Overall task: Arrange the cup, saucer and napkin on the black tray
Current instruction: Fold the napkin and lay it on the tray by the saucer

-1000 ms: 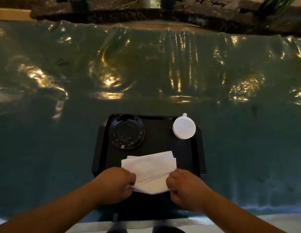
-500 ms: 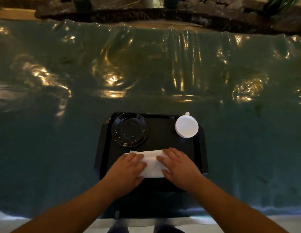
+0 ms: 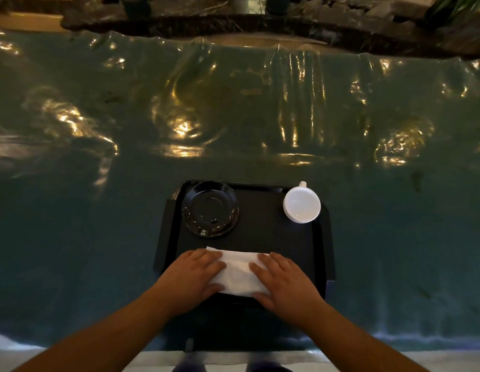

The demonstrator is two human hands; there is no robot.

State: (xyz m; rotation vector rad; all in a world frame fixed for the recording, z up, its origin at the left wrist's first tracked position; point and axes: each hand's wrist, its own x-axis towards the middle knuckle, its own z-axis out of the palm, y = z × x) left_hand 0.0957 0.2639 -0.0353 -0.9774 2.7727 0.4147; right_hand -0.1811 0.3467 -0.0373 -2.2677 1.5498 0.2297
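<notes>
Here, tray: a black tray (image 3: 324, 253) with a raised rim lies on a teal table cover (image 3: 72, 237), close to the near edge of the table.
Saucer: a glossy black saucer (image 3: 210, 209) sits in the far left corner of the tray, flat, with nothing on it.
Cup: a white cup (image 3: 302, 202) stands upright in the far right corner of the tray, well apart from the saucer; its handle points away from the person, toward the far rim.
Napkin: a folded white napkin (image 3: 237, 273) lies flat along the near part of the tray, midway between the left and right rims, nearer to the person than the saucer and the cup.
Left hand: the left hand (image 3: 197, 276) lies palm down with its fingers spread, flat on the left end of the napkin.
Right hand: the right hand (image 3: 283, 280) lies palm down in the same manner on the right end of the napkin.
Hand spacing: the two hands are apart, with a bare strip of napkin between them; neither one grips it.
Cover surface: the table cover is wrinkled and shows warm glints of light across its far half.
</notes>
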